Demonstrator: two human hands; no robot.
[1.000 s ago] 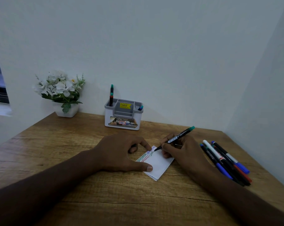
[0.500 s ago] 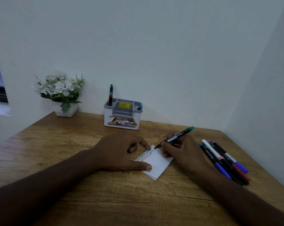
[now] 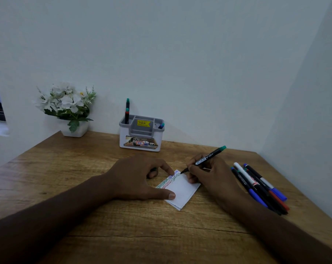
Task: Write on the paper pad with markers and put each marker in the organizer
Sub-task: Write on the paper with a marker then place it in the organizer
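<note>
A small white paper pad (image 3: 182, 191) lies on the wooden table, with lines of coloured scribble along its far edge. My left hand (image 3: 136, 176) rests on the pad's left side, its thumb and index finger pressing the paper down. My right hand (image 3: 212, 180) grips a black marker with a green end (image 3: 205, 159); its tip touches the pad's far corner. The white-and-grey organizer (image 3: 142, 138) stands behind the pad by the wall. Two markers stand upright in its left slot and one leans in its right slot.
Several loose markers (image 3: 256, 185) with blue, red and black caps lie in a bunch on the table right of my right hand. A white pot of white flowers (image 3: 73, 130) stands at the back left. The side wall runs close along the table's right edge.
The marker tip has crept rightward along the pad's far edge, lengthening the green scribble. My left hand has stayed on the pad.
</note>
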